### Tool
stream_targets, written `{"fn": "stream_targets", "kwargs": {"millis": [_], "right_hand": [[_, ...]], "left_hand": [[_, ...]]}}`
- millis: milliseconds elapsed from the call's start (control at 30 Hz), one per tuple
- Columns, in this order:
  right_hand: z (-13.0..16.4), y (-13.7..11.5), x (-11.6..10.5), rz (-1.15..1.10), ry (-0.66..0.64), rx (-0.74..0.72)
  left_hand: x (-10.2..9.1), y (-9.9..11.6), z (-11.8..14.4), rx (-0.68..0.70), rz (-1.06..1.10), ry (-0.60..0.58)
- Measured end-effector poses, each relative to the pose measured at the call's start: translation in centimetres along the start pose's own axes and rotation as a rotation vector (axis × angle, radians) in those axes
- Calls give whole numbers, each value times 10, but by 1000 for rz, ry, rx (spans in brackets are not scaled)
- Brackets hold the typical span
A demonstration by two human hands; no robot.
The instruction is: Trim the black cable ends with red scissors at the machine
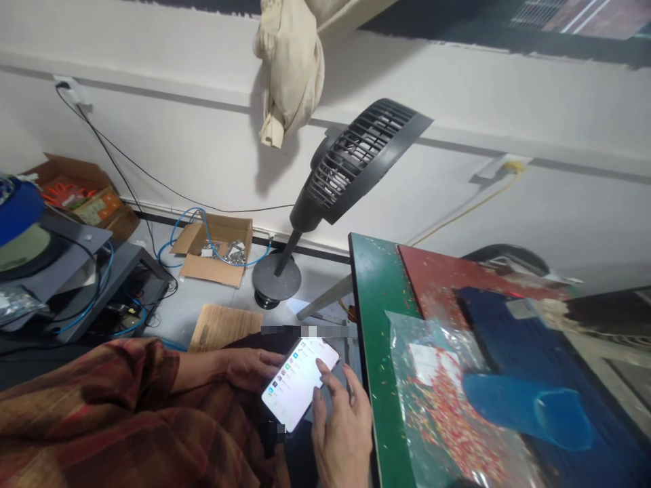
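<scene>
A smartphone (301, 381) with a lit white screen, showing a list of small coloured icons, lies tilted above my lap. My left hand (250, 367) grips its left edge; some of those fingers are hidden behind the phone. Over the right side of the screen is my right hand (342, 417), fingers bent and apart, holding nothing. Its index fingertip is at the screen; whether it presses the glass I cannot tell. Just right of that hand runs the edge of a green table (379, 298).
On the table are a clear plastic bag (432, 332) with many small red and yellow pieces, a blue translucent cup (529, 407) on its side, and dark blue cloth (508, 339). A black fan (356, 156) stands by the wall near an open cardboard box (213, 271).
</scene>
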State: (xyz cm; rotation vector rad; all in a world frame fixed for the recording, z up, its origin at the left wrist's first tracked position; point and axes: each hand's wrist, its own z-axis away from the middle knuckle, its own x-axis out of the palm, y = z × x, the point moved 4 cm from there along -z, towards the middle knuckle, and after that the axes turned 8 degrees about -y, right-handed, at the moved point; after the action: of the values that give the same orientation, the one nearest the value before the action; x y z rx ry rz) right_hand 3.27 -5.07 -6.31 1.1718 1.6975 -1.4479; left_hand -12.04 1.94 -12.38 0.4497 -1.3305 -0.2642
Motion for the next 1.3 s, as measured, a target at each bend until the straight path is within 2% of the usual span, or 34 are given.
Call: {"fn": "stream_targets", "kwargs": {"millis": [167,300,400,533,667,767,900,1300], "right_hand": [[-2,-1,0,-34,-7,-2],[-3,1,-6,-198,80,-7],[-2,8,-7,-304,102,147],[2,14,4,-494,-39,380],[11,21,23,-868,-188,643],[14,22,34,-1167,-283,744],[12,19,37,-1313,-327,797],[10,15,39,-1356,-376,740]], "left_hand": [[0,0,-1,6,12,-6],[-1,1,0,21,32,-13],[-2,2,1,40,43,-24],[-9,-1,-1,62,60,-42],[-14,-5,-3,74,73,-53],[-15,-5,-3,70,80,-65],[-14,-4,-3,62,89,-71],[-11,-2,-4,57,86,-76]]}}
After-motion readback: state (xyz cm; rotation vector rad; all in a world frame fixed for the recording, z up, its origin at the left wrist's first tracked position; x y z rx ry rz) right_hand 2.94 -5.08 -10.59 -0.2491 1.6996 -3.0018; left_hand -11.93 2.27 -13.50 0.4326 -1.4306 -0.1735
